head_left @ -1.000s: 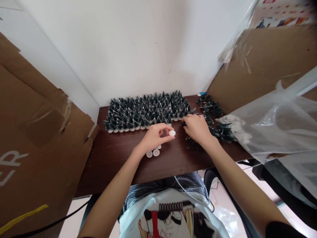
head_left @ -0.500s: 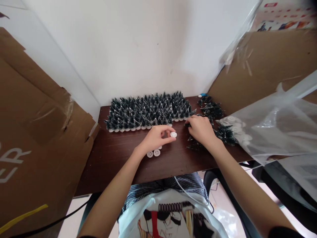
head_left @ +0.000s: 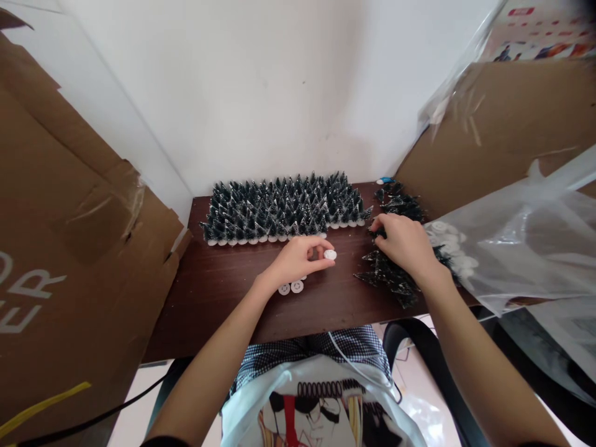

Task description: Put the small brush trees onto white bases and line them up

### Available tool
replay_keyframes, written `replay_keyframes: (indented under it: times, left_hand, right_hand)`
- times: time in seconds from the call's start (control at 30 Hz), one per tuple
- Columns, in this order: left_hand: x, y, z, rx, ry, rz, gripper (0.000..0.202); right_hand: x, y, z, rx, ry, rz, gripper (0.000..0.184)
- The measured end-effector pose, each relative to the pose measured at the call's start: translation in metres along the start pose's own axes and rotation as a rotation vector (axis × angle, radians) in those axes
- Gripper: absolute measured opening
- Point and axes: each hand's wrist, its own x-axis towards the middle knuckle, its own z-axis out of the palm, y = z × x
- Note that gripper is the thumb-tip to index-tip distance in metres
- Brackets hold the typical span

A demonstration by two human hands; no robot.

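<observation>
Between the thumb and fingers of my left hand (head_left: pixel 300 257) is a small round white base (head_left: pixel 330 254), held above the table. A few more white bases (head_left: pixel 297 286) lie on the table just below that hand, partly covered by it. My right hand (head_left: pixel 403 242) is at the pile of loose miniature trees (head_left: pixel 391 276), its fingers curled downward; what is at its fingertips is hidden. Farther back, miniature trees on white bases (head_left: pixel 274 211) stand upright in tight rows, dark green with white-flecked tips.
A clear plastic bag (head_left: pixel 516 248) with white bases at its mouth lies on the right of the brown table (head_left: pixel 223 298). Cardboard boxes stand at the left (head_left: pixel 84 217) and right (head_left: pixel 512 118). The white wall (head_left: pixel 279 93) rises behind the rows.
My right hand has moved right, away from the rows and over the loose trees. More of the loose trees show below it. My left hand keeps hold of the white base.
</observation>
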Motion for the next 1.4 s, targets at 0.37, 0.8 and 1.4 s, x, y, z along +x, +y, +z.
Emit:
replay_keyframes:
  times: [0.37, 0.8, 1.4]
  left_hand:
    - [0.001, -0.003, 0.001, 0.018, -0.020, 0.000, 0.024]
    - [0.001, -0.001, 0.001, 0.027, -0.035, -0.009, 0.024]
    - [0.003, -0.005, 0.001, 0.082, -0.017, 0.019, 0.023]
  right_hand:
    - [-0.002, 0.015, 0.019, 0.178, 0.179, 0.081, 0.017]
    - [-0.002, 0.018, 0.018, 0.368, 0.324, 0.116, 0.015]
    - [-0.023, -0.043, -0.011, 1.312, 0.136, -0.084, 0.021]
